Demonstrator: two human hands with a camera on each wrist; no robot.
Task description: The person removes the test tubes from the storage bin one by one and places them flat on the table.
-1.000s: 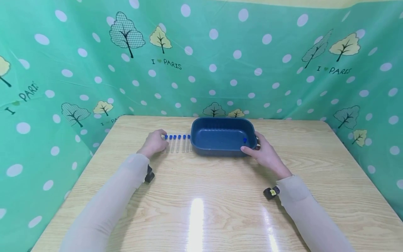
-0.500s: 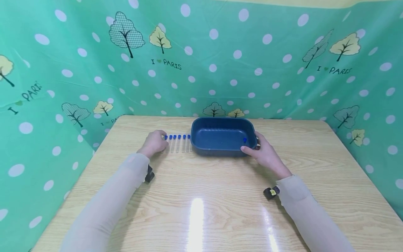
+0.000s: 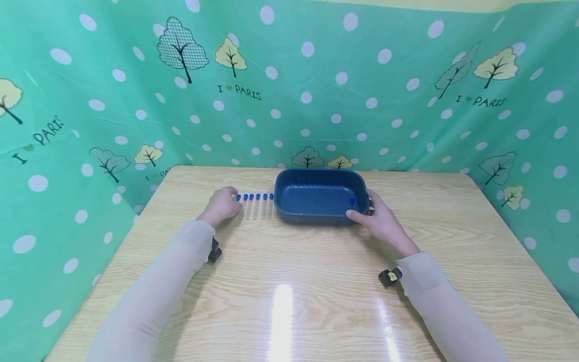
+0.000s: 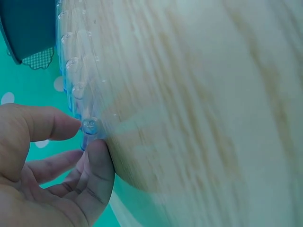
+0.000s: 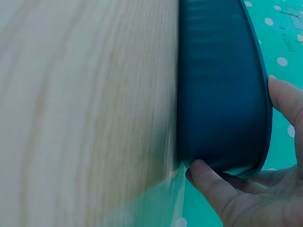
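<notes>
A row of several clear test tubes [image 3: 255,207] with blue caps lies side by side on the table, left of a dark blue plastic basin [image 3: 312,216]. At the row's left end my left hand [image 3: 221,205] pinches the outermost tube [image 4: 90,126], thumb on one side and a finger on the other. My right hand [image 3: 382,221] grips the basin's right end. Its thumb [image 5: 284,97] lies over the rim and its other fingers [image 5: 208,182] touch the outer wall. Inside the basin, near that thumb, a blue-capped tube [image 3: 352,201] shows; its lower part is hidden.
The wooden table [image 3: 253,271] stretches in front of both hands. Behind and beside it hangs a green dotted curtain [image 3: 289,100], close to the basin's far side. Each wrist carries a small black camera [image 3: 390,276].
</notes>
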